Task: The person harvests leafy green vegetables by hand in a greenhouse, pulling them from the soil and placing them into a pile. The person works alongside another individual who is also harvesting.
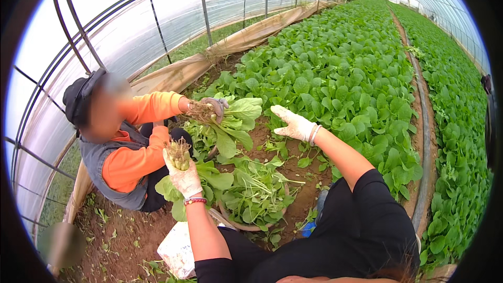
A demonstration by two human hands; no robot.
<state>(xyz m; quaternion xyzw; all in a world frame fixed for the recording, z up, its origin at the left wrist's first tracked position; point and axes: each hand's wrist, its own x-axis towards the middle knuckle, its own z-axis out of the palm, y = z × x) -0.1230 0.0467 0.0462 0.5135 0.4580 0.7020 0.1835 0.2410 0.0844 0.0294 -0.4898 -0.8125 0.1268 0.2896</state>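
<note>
My left hand (pixel 184 177), in a pale work glove, is closed around a bunch of leafy greens (pixel 214 179) with the soil-covered roots turned up. The leaves hang below and to the right of the wrist. My right hand (pixel 294 122), gloved too, is held out over the edge of the crop, thumb apart from the fingers and nothing in it. Between my arms, a round basin (pixel 261 226) on the soil is heaped with loose leaves and stems (pixel 255 194). A co-worker's gloved hand (pixel 218 109) grips another rooted bunch (pixel 235 120) between my two hands.
The co-worker (pixel 125 153), in an orange top and dark vest, crouches at the left. A white container (pixel 178 247) is by my left arm. Dense green rows (pixel 334 70) fill the right side, with a grey hose (pixel 424 137) along the furrow. Plastic sheeting (pixel 235 47) walls the tunnel.
</note>
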